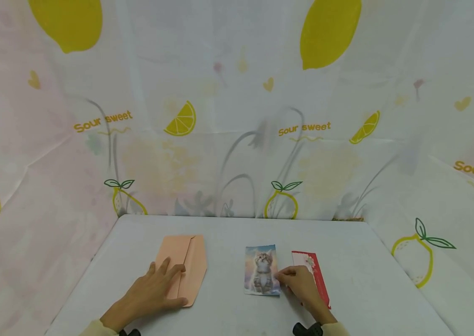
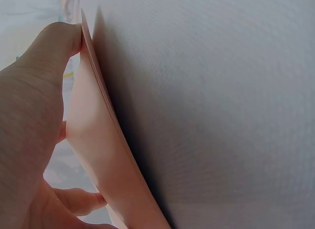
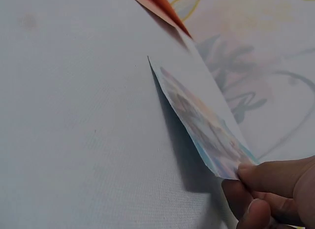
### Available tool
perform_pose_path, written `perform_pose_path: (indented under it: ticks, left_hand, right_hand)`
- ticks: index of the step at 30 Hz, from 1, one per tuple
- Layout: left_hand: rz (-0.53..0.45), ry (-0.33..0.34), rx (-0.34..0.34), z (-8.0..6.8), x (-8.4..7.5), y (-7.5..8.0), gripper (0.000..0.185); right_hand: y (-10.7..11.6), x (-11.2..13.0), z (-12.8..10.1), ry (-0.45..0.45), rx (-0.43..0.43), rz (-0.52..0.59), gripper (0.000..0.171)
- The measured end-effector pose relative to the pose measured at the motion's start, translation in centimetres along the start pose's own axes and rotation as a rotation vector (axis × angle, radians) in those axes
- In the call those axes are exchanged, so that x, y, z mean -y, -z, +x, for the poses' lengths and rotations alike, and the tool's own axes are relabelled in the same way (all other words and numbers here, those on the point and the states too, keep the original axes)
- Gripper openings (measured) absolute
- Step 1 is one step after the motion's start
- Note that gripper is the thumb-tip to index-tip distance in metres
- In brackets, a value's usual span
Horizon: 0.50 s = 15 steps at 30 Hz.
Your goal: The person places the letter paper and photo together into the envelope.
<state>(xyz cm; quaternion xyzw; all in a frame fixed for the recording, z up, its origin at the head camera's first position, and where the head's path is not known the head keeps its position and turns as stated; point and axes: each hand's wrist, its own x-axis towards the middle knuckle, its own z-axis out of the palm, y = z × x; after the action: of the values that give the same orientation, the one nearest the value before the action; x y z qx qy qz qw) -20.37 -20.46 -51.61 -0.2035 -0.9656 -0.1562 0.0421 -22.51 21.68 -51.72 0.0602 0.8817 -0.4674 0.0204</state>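
Left hand (image 1: 150,291) presses flat on the seemingly empty envelope (image 1: 186,266); right hand (image 1: 302,284) pinches the kitten photo (image 1: 261,269).

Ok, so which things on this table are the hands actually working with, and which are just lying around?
In hand:
- peach envelope, flap open, left hand resting on it
- kitten photo, its edge pinched and lifted by the right hand

Lying about:
- red card, flat on the white table beside the right hand, partly hidden by it
- lemon-print backdrop
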Motion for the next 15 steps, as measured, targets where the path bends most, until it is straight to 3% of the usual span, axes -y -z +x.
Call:
perform_pose_path:
  ticks: [15]
  left_hand:
    - [0.009, -0.002, 0.008, 0.01, 0.12, -0.08, 0.081]
  right_hand:
    - [-0.39, 0.35, -0.05, -0.01, -0.013, 0.056, 0.022]
